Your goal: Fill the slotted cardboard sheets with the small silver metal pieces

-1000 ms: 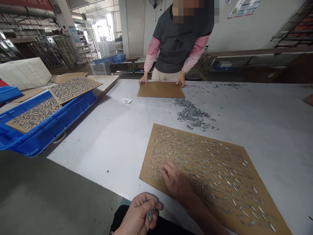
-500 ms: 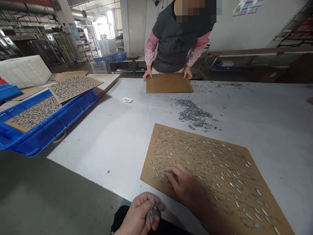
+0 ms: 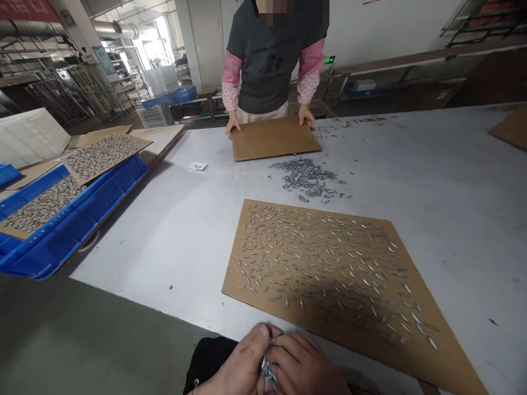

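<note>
My left hand [image 3: 244,359] is curled round a small bunch of shiny silver metal pieces [image 3: 268,373], just off the table's front edge. Against it rests my right hand [image 3: 302,359], fingers bent and pressed together at the bunch; what its fingertips pinch is hidden. Beyond both hands a brown cardboard sheet [image 3: 241,263] lies flat on the table, covered with rows of slim, slightly curved metal pieces [image 3: 317,255]. A loose heap of like pieces [image 3: 307,175] lies farther back on the white tabletop.
Across the table, a co-worker [image 3: 269,71] holds a bare cardboard sheet [image 3: 275,138] with both hands. At left, a blue crate [image 3: 102,206] carries cardboard covered with pieces. A white paper scrap [image 3: 198,166] lies mid-table, and another cardboard corner [image 3: 510,129] at far right.
My right hand has left the cardboard and come back to my left hand, touching the bunch there. The view has shifted, and the co-worker's sheet now sits slightly tilted.
</note>
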`<state>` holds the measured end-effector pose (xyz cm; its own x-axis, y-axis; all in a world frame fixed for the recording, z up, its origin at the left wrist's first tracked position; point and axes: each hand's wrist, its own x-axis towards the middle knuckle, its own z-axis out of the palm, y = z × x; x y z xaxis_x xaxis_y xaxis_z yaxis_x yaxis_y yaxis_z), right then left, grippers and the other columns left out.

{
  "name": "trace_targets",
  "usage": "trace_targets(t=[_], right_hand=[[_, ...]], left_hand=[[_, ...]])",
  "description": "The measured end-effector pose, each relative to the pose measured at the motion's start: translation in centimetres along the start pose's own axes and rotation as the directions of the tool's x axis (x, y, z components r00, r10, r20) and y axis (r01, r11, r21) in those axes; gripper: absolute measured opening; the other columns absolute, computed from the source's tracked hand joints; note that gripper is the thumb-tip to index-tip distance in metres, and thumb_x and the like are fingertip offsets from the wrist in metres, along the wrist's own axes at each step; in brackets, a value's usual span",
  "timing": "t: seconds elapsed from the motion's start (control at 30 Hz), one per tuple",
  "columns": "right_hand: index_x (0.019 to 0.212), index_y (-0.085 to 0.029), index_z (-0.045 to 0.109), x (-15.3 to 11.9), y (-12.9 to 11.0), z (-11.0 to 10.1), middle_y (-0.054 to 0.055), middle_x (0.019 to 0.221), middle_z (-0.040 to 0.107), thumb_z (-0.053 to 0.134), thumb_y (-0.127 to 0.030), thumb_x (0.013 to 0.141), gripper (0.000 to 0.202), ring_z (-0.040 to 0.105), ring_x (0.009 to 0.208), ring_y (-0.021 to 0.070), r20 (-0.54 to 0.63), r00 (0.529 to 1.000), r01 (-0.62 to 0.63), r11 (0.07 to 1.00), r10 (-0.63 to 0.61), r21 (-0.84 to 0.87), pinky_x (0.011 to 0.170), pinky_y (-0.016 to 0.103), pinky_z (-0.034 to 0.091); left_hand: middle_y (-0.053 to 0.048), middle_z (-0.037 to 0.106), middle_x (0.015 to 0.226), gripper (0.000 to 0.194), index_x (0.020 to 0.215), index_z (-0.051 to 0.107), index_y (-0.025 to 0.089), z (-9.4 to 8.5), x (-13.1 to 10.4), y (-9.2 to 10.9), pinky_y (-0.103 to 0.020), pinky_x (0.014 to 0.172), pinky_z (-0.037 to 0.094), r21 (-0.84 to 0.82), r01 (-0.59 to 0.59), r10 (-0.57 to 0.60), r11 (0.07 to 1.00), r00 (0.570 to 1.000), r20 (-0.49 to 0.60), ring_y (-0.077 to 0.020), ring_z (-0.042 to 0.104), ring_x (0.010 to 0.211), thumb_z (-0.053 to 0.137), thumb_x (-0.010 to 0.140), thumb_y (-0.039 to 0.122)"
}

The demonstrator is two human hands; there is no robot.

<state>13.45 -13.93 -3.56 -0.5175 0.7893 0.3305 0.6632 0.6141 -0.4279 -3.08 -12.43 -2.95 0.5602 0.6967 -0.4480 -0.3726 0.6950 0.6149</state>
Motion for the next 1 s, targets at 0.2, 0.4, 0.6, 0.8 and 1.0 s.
trace_targets(t=[0.2,0.4,0.6,0.8,1.0], right_hand=[[0.085,-0.025,0.057,1.1,-1.1,-1.4,-0.001,0.075,0.065,0.047,-0.010,0.091,0.019,0.065,0.070,0.0157,-0.124,0.977,-0.164,0.982,0.174,0.092,0.066,0.028,0.050],[0.096,-0.026,0.065,1.8,-1.0,-1.1,0.002,0.087,0.069,0.048,-0.016,0.096,0.020,0.067,0.075,0.0162,-0.177,0.961,-0.196,0.976,0.211,0.098,0.071,0.028,0.052],[0.086,-0.026,0.067,2.7,-0.3,-1.4,0.002,0.081,0.067,0.048,-0.026,0.102,0.025,0.065,0.071,0.0160,-0.147,0.954,-0.242,0.960,0.261,0.138,0.068,0.027,0.053],[0.097,-0.028,0.072,5.1,3.5,-3.5,0.004,0.092,0.072,0.049,-0.025,0.101,0.024,0.066,0.082,0.0183,-0.049,0.959,-0.275,0.959,0.279,0.076,0.075,0.030,0.051],[0.077,-0.024,0.068,9.0,6.5,-3.1,0.003,0.082,0.068,0.056,-0.006,0.088,0.024,0.059,0.077,0.0198,0.146,0.975,-0.128,0.963,0.166,-0.239,0.073,0.034,0.038]], left_hand=[[0.004,0.055,0.052,0.048,0.086,0.057,0.017,-0.9,0.6,-0.7,-0.018,0.033,0.028,-0.007,-0.012,0.012,1.000,1.000,0.003,-0.0075,0.046,0.036,0.069,0.088,0.063],[0.000,0.059,0.059,0.042,0.084,0.061,0.014,-0.6,0.0,0.9,-0.019,0.038,0.028,-0.019,-0.080,0.079,0.997,0.996,-0.049,-0.0064,0.047,0.041,0.071,0.091,0.054],[0.002,0.059,0.057,0.036,0.085,0.064,0.014,-0.8,-0.6,2.4,-0.021,0.041,0.022,0.096,-0.140,0.147,0.986,0.987,-0.070,-0.0035,0.038,0.039,0.072,0.092,0.048],[0.000,0.066,0.070,0.043,0.081,0.059,0.016,-1.1,-0.8,2.9,-0.021,0.040,0.020,0.123,-0.115,0.132,0.986,0.981,-0.139,-0.0017,0.036,0.038,0.080,0.084,0.053],[0.000,0.066,0.068,0.048,0.079,0.056,0.017,-1.2,-0.5,2.9,-0.022,0.038,0.015,0.124,-0.079,0.097,0.989,0.984,-0.147,-0.0022,0.036,0.036,0.081,0.079,0.058]])
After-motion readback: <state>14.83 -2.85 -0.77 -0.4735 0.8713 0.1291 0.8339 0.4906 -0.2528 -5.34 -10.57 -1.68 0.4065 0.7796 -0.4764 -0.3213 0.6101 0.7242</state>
